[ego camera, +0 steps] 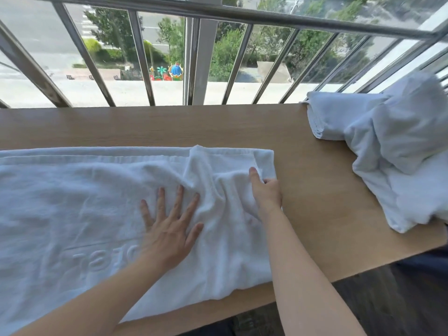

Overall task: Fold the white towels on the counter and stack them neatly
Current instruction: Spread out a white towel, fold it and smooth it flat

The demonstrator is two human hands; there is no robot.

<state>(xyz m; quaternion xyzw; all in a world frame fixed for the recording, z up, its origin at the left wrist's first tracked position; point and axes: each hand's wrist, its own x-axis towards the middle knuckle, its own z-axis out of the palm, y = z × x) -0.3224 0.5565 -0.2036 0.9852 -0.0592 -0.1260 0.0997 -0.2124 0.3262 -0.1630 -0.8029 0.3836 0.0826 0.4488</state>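
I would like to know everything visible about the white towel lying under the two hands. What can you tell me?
The towel is white terry cloth with a woven band along its far edge and embossed letters near the front. It lies spread and wrinkled on the wooden counter, its left part out of view. The left hand presses flat on it; the right hand pinches its bunched right end.

A light wooden counter (315, 190) sits right under a wide window (201, 59). Grey metal bars (143, 57) fan across the glass beneath a top rail (242, 14). Bright, even daylight comes in. Outside at twelve o'clock are green trees (225, 54) and a colourful playground (169, 72), with pale pavement (36, 32) at ten o'clock. Dark floor (388, 299) shows at five o'clock.
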